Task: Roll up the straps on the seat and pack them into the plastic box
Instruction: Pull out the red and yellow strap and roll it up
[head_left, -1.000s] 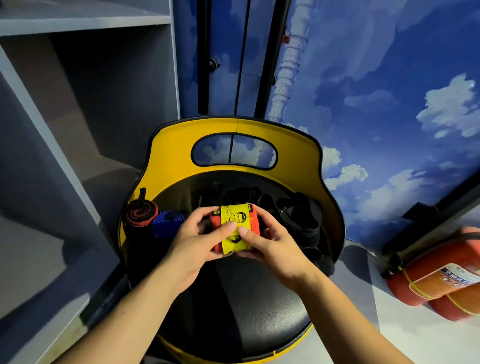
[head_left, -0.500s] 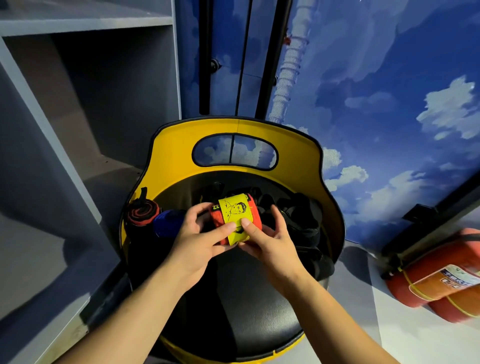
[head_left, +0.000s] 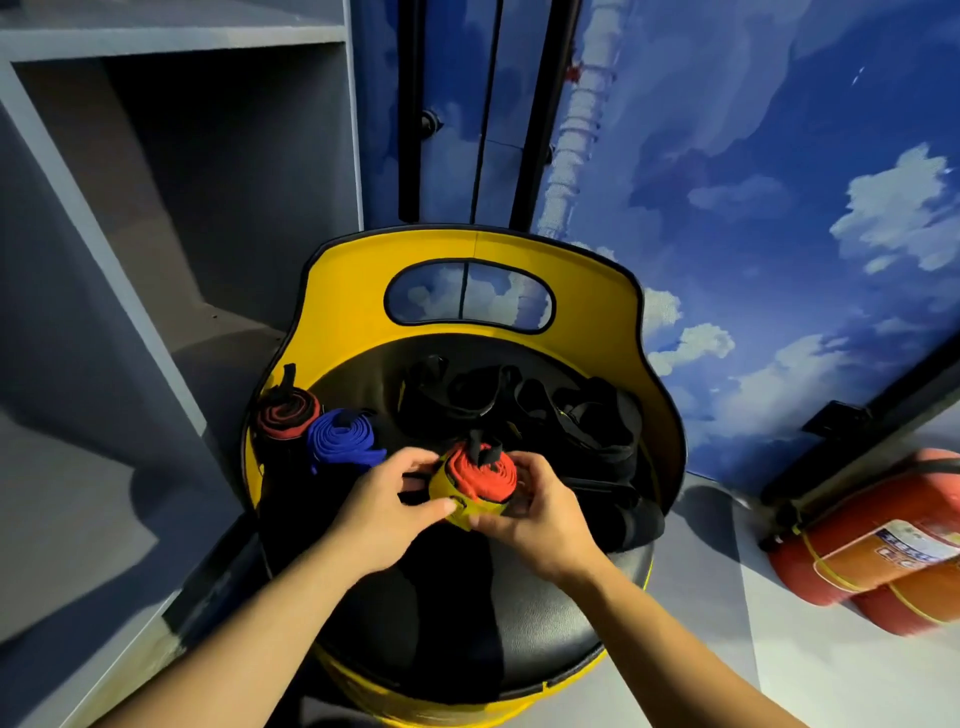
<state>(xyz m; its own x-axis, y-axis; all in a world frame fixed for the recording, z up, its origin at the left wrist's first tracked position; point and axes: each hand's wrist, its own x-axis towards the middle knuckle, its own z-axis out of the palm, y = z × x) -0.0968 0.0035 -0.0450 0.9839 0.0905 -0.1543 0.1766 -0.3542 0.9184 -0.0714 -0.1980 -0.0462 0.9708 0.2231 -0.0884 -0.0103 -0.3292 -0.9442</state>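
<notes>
A rolled red strap with a yellow outer band (head_left: 479, 480) is held over the black seat (head_left: 467, 613) of a yellow chair, its spiral end facing up. My left hand (head_left: 387, 506) grips its left side and my right hand (head_left: 540, 514) grips its right side. A rolled blue strap (head_left: 340, 439) and a rolled red-and-black strap (head_left: 285, 413) stand on end at the seat's left edge. A heap of loose black straps (head_left: 524, 410) lies at the back of the seat. No plastic box is in view.
The chair's yellow backrest (head_left: 467, 249) curves round the seat's back and sides. A grey shelf unit (head_left: 171, 208) stands to the left. A red fire extinguisher (head_left: 872, 540) lies on the floor at the right, below a blue sky-painted wall.
Both hands have tipped the roll so its red spiral end faces up instead of the yellow printed band, and lowered it slightly toward the seat.
</notes>
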